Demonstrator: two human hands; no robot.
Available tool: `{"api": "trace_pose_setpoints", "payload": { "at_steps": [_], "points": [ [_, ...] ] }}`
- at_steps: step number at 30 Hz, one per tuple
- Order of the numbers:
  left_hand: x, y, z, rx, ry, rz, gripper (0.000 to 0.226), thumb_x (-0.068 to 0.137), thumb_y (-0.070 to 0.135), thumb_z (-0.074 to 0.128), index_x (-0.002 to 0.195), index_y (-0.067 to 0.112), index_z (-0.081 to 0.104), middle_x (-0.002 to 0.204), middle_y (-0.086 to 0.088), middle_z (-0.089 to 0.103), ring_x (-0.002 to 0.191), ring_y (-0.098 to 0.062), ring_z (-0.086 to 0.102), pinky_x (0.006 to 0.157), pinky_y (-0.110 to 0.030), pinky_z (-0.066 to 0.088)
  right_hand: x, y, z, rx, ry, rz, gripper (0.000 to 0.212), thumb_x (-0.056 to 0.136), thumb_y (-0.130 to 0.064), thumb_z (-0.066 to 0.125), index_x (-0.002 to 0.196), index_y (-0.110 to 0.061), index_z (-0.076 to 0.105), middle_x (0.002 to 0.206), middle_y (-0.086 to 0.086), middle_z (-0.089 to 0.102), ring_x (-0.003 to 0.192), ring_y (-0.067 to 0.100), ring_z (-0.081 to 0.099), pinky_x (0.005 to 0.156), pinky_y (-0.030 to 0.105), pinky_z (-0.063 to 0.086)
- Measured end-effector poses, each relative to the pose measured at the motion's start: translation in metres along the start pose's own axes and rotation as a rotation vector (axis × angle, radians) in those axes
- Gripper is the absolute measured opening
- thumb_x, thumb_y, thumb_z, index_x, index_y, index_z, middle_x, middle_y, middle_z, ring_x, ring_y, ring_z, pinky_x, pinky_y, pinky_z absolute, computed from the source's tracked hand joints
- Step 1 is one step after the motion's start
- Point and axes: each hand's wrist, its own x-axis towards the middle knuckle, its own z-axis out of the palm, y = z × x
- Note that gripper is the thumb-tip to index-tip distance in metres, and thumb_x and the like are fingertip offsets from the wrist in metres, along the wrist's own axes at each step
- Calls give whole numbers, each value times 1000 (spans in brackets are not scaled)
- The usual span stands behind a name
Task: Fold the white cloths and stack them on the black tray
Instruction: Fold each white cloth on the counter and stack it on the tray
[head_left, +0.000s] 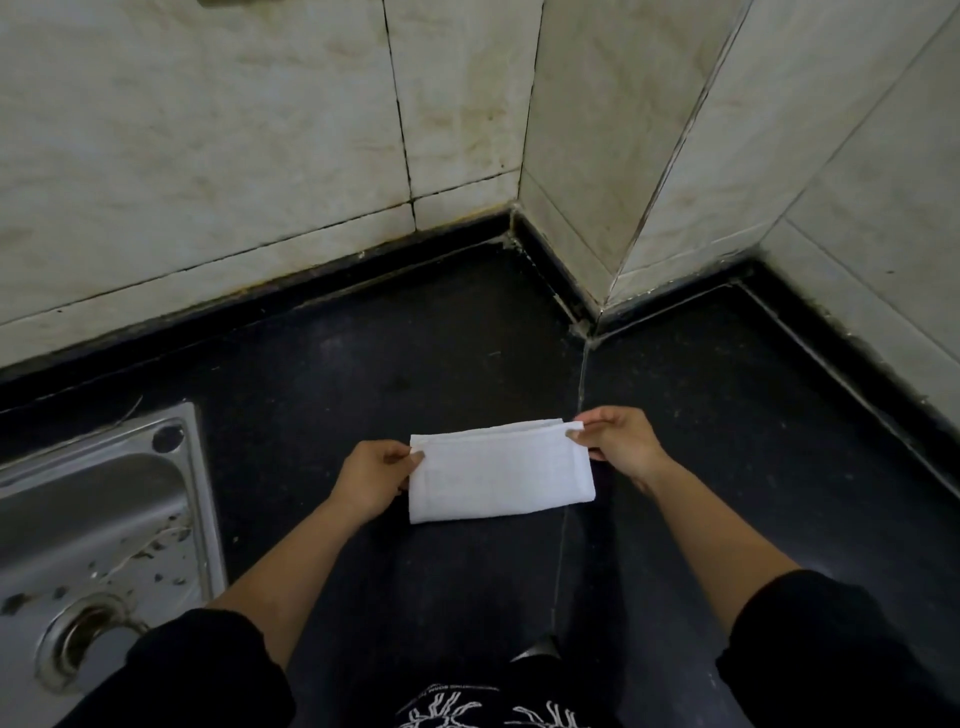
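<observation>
Pinching folded white cloth (500, 474) by its top corners: left hand (375, 480), right hand (619, 446). Above the black counter (415, 358), beside a steel sink (98, 525).

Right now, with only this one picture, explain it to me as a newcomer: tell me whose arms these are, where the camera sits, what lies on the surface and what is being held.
There is no machine here. A person works with bare hands, and a single camera worn on the head looks forward and down, so the arms come in from the bottom of the picture. The left hand and the right hand each pinch an upper corner of a white cloth, which is folded into a rectangle. Under it is a black counter that meets a tiled wall. A steel sink is set into the counter on the left.
</observation>
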Motion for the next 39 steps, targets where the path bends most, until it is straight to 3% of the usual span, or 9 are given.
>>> {"api": "trace_pose_setpoints", "payload": {
  "at_steps": [6, 12, 16, 22, 26, 31, 36, 39],
  "points": [
    [12, -8, 7, 79, 176, -34, 15, 92, 28, 63, 94, 15, 71, 84, 0, 71, 79, -18, 68, 82, -41, 57, 18, 3, 14, -90, 156, -7, 11, 79, -10, 78, 82, -11, 67, 95, 13, 71, 94, 26, 67, 88, 41, 55],
    [19, -10, 16, 92, 246, -38, 15, 92, 32, 63, 90, 19, 69, 88, 1, 70, 81, -18, 67, 77, -38, 56, 25, 9, 20, -236, 244, -65, 14, 81, -16, 77, 79, -18, 63, 77, -2, 66, 78, 14, 62, 74, 25, 48],
    [20, -9, 17, 146, 324, -83, 24, 90, 42, 62, 88, 17, 63, 81, 0, 69, 77, -18, 67, 66, -31, 51, 24, 13, 25, -302, 287, -96, 16, 82, -22, 76, 82, -17, 60, 72, -3, 63, 71, 9, 58, 72, 25, 47],
    [1, -18, 11, 290, 257, -43, 36, 85, 55, 62, 93, 22, 51, 76, 3, 62, 67, -12, 62, 52, -27, 45, 2, 20, 15, -290, 349, -198, 18, 81, -30, 76, 83, -20, 61, 77, -4, 62, 72, 9, 59, 61, 22, 45],
    [-16, -29, 18, 339, 199, -19, 41, 80, 60, 65, 92, 25, 47, 76, 3, 61, 65, -12, 61, 49, -25, 41, -21, 38, 8, -371, 223, -196, 22, 83, -33, 74, 75, -16, 61, 70, 5, 63, 63, 14, 57, 59, 31, 48],
    [-23, -38, 27, 277, 191, -73, 37, 80, 49, 72, 91, 22, 50, 80, 4, 58, 69, -8, 57, 51, -23, 40, -41, 57, 12, -587, 193, -193, 21, 86, -34, 70, 81, -18, 58, 79, 3, 57, 68, 15, 54, 58, 30, 46],
    [-25, -39, 28, 256, 188, -78, 34, 82, 45, 72, 94, 21, 52, 80, 7, 58, 71, -7, 57, 52, -22, 40, -51, 50, 15, -571, 299, -219, 29, 85, -43, 69, 84, -18, 53, 83, -1, 56, 70, 15, 55, 60, 35, 51],
    [-27, -40, 28, 261, 177, -78, 32, 82, 44, 72, 94, 21, 53, 82, 5, 59, 72, -9, 58, 54, -23, 42, -54, 48, 19, -603, 258, -176, 35, 80, -47, 72, 86, -20, 51, 86, -3, 56, 73, 16, 57, 63, 35, 51]
  ]
}}
